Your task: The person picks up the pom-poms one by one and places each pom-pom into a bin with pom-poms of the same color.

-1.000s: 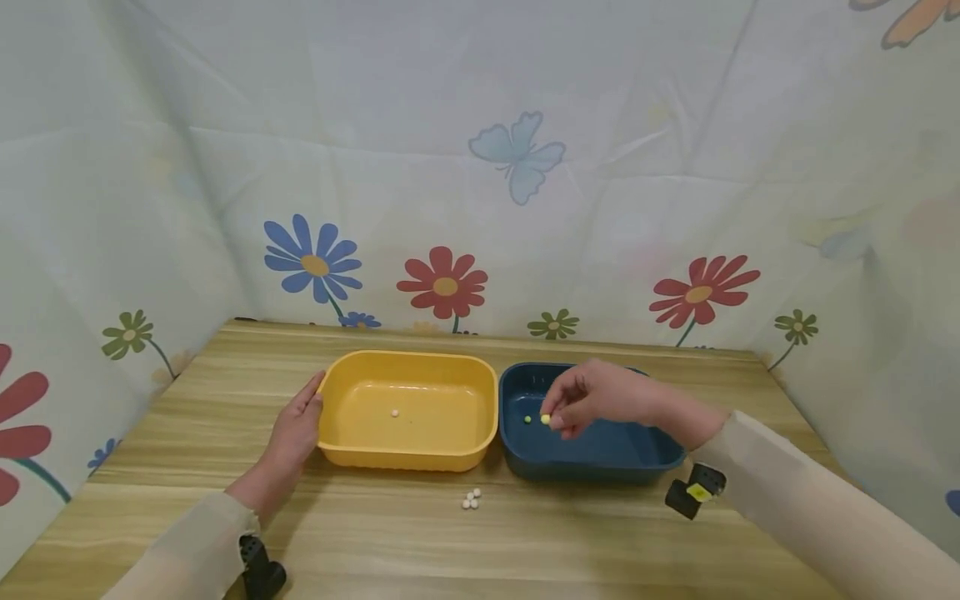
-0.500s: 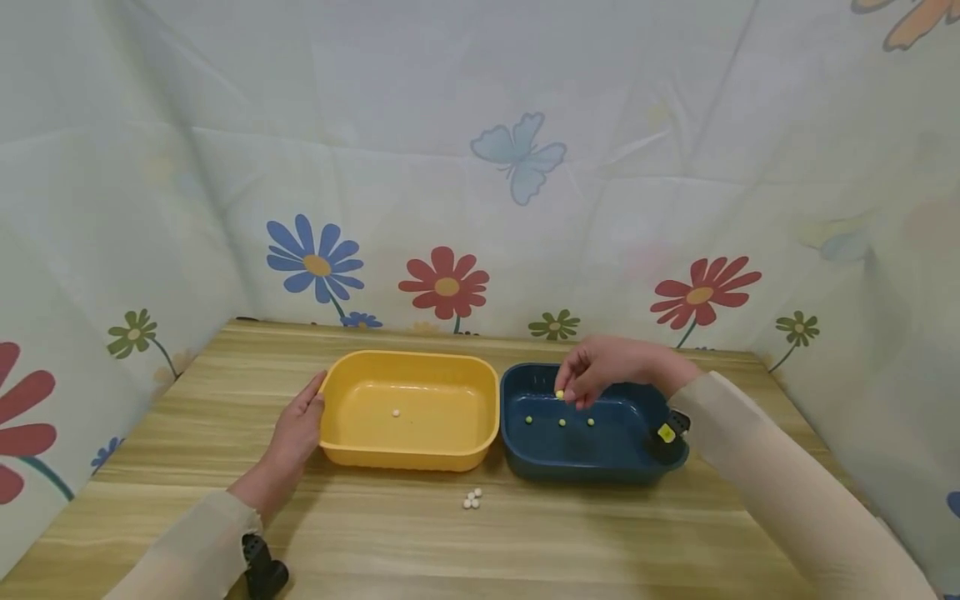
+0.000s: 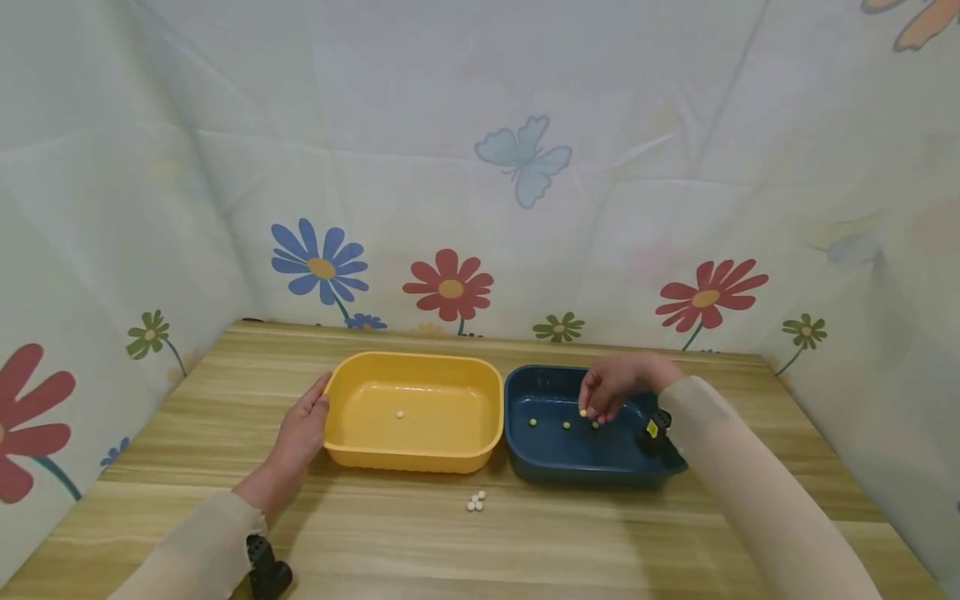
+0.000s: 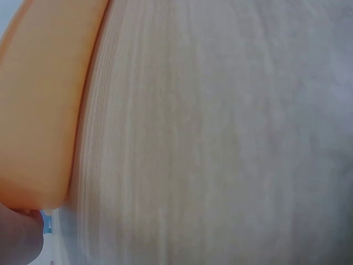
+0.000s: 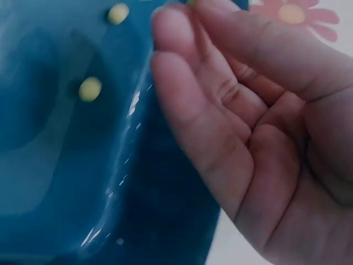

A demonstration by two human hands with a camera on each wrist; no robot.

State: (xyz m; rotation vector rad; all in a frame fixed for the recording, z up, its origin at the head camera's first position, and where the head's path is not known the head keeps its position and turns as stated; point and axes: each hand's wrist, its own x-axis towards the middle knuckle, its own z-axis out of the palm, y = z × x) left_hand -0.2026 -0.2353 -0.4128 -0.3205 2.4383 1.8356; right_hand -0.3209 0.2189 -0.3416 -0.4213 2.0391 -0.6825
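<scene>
My right hand [image 3: 617, 385] is over the blue basin [image 3: 558, 457], pinching a small yellow ball [image 3: 583, 413] between thumb and fingertips. Below it, 3 yellow-green balls lie on the basin floor; the right wrist view shows one ball [image 5: 90, 89] near the curled fingers. My left hand [image 3: 297, 429] rests against the outer left wall of the yellow basin [image 3: 450, 421], its fingers fairly straight along the side. In the left wrist view, a fingertip [image 4: 21, 236] touches that basin's end. A single white ball [image 3: 401, 414] lies inside the yellow basin.
Several white balls [image 3: 476, 502] sit in a small cluster on the wooden table [image 3: 390, 542], in front of the gap between the basins. The two basins stand side by side, nearly touching. A flowered cloth [image 3: 375, 167] hangs behind the table.
The right hand has moved right over the blue basin, holding the yellow ball; balls that it covered earlier have come into view. The left hand stays at the yellow basin.
</scene>
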